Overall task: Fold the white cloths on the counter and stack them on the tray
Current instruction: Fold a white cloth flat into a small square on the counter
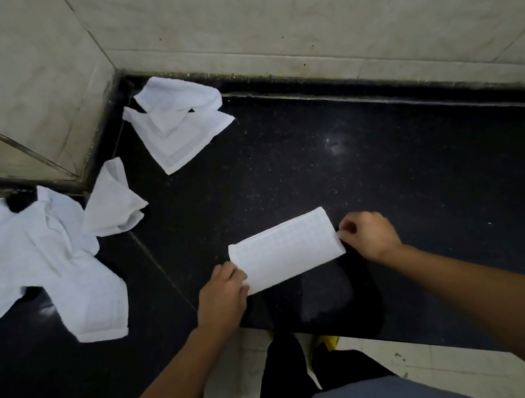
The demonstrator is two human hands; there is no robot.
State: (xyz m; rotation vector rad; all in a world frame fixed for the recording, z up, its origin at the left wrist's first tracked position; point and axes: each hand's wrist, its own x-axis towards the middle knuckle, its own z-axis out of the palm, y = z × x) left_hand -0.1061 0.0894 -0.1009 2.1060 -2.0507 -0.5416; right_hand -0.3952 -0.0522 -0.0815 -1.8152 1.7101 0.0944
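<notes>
A white cloth folded into a narrow rectangle (287, 250) lies on the black counter (387, 181) near its front edge. My left hand (222, 297) pinches its lower left end. My right hand (369, 234) pinches its right end. Loose white cloths lie further off: a crumpled heap (43, 260) at the left, a small bunched one (113, 203) beside it, and a pile (176, 123) in the back corner. No tray is in view.
Pale tiled walls (295, 8) close off the counter at the back and left. The counter's front edge (340, 333) runs below my hands, with a light floor and my dark trousers (286, 381) under it.
</notes>
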